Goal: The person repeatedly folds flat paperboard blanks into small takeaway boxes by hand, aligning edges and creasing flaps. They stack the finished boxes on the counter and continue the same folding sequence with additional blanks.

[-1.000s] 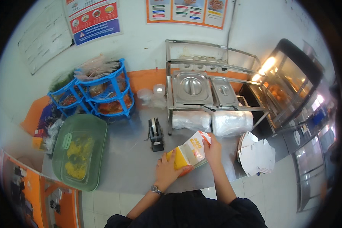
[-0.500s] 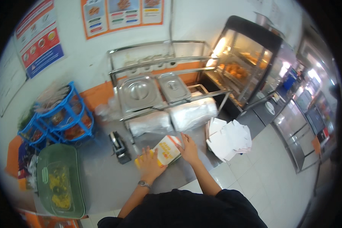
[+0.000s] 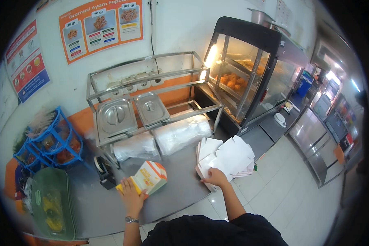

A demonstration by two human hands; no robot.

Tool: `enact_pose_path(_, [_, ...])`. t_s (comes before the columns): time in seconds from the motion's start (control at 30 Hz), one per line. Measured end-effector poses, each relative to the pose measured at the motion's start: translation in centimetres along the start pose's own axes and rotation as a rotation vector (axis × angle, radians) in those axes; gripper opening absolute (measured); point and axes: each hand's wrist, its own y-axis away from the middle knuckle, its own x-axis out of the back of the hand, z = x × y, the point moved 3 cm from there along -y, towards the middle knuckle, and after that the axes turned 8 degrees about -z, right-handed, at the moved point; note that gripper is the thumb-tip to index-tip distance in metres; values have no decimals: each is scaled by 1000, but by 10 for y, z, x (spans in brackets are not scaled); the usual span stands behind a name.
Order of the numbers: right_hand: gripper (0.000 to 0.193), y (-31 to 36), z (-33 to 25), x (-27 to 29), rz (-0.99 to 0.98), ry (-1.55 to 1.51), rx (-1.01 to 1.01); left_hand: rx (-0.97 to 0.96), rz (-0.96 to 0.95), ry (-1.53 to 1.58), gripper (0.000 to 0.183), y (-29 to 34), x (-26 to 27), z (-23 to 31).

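A folded paper food box [image 3: 151,177], white and yellow with an orange zigzag rim, lies tilted on the metal counter. My left hand [image 3: 131,198], with a watch on its wrist, grips the box's yellow end, fingers over it and thumb at the near side. To the right is a stack of flat white cardboard boxes [image 3: 227,155], their unfolded flaps overlapping. My right hand [image 3: 217,178] is at the stack's near left edge, fingers bent and pinching at the cardboard. How many sheets it has hold of is hidden.
A black tape dispenser [image 3: 105,172] stands left of the food box. Behind are a metal rack [image 3: 151,88], lidded steel pans [image 3: 117,117] and plastic-wrapped bundles [image 3: 182,133]. Blue baskets [image 3: 55,137] and a green container [image 3: 67,205] sit left; a lit glass food warmer [image 3: 250,71] stands back right.
My right hand has left the food box and moved right to the stack of white cardboard. My left hand stays on the food box. The view has turned to the right.
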Motion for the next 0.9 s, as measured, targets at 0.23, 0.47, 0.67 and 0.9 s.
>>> enact_pose_path(0.23, [18,5,7,54,-13,-426,224,264,143,131,79,29,-6,11])
enact_pose_path(0.47, [18,149,-8,234,626,-161,389,207,453,277,73,58,36,72])
enact_pose_path(0.67, [28,194,-31,252,158,-283,886,-628,330,632,57,109,91,244])
enact_pose_path(0.9, [40,174,-61,198,726,-302,733,-426,-54,1047,30,96,77,326])
